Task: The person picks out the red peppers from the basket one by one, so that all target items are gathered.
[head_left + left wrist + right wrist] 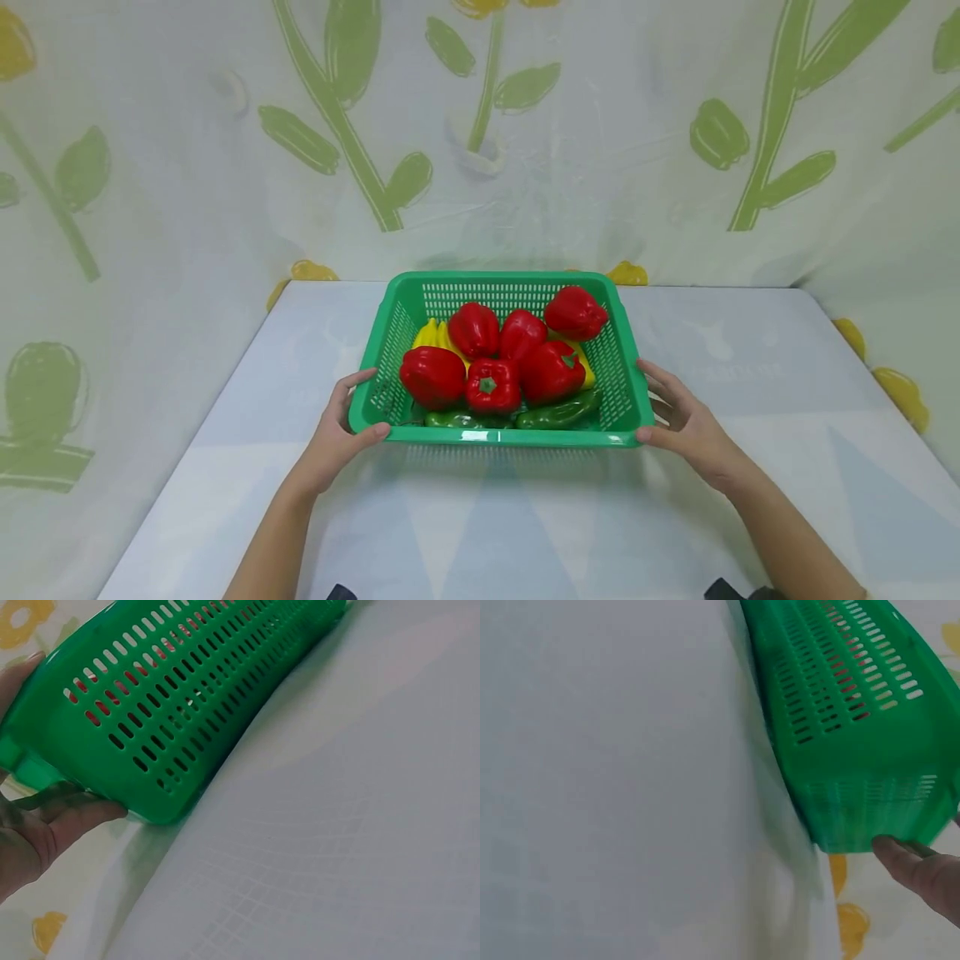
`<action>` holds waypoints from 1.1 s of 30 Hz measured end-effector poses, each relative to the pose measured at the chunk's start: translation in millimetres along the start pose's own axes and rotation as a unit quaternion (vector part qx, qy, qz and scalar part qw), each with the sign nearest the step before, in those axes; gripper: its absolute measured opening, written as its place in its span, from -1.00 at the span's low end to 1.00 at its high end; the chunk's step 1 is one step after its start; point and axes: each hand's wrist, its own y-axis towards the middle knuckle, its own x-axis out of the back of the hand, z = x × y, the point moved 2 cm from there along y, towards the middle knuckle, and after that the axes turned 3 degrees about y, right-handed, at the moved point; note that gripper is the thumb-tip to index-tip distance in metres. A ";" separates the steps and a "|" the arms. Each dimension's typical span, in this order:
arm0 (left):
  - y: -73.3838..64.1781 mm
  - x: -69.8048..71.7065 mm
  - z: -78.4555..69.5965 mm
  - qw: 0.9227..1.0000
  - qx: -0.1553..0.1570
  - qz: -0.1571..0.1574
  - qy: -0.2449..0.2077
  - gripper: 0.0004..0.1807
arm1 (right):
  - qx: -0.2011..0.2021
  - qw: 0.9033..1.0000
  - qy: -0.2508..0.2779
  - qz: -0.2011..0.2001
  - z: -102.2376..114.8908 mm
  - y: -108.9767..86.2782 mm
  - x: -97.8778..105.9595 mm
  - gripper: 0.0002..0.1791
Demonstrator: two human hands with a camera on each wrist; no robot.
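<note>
A green plastic basket [495, 436] with slotted walls is held between both hands in the head view. My left hand [330, 437] grips its left side, thumb on the front rim and fingers along the outer wall. On the opposite side, my right hand [693, 429] holds the right front corner between thumb and fingers. Inside lie several red bell peppers [492, 386], a yellow banana-like bunch [427, 334], and a long green pepper [558, 412] near the front. In both wrist views the basket's base is close to the tabletop; contact is unclear.
The basket is toward the back of a white table [750, 483] with pale blue triangles. Behind and beside the table hangs a whitish curtain [585, 192] printed with green stems and yellow flowers.
</note>
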 end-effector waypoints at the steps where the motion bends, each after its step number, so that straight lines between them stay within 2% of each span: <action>1: -0.2 0.2 -0.2 1.000 0.000 0.000 -0.002 -0.22 | 0.008 1.000 -0.004 -0.002 1.5 0.1 2.4 -0.12; 8: -1.4 2.4 -2.0 1.000 -0.005 0.001 0.001 -0.23 | 0.055 0.998 -0.029 -0.010 14.6 5.0 19.9 -0.10; 16: 1.2 3.7 -2.9 1.000 -0.006 0.011 0.010 -0.23 | 0.080 0.994 -0.074 -0.024 29.4 15.1 38.6 -0.07; 24: 4.2 8.6 -7.7 0.999 0.002 0.051 0.015 -0.21 | 0.075 0.987 -0.139 0.005 42.2 33.4 51.9 -0.08; 29: 4.7 13.5 -9.5 0.996 0.023 0.082 0.027 -0.15 | 0.060 0.985 -0.154 0.039 52.8 48.9 57.5 -0.12; 33: 6.3 18.3 -9.4 0.993 0.036 0.105 0.030 -0.13 | 0.033 0.984 -0.161 0.066 61.1 60.8 60.2 -0.16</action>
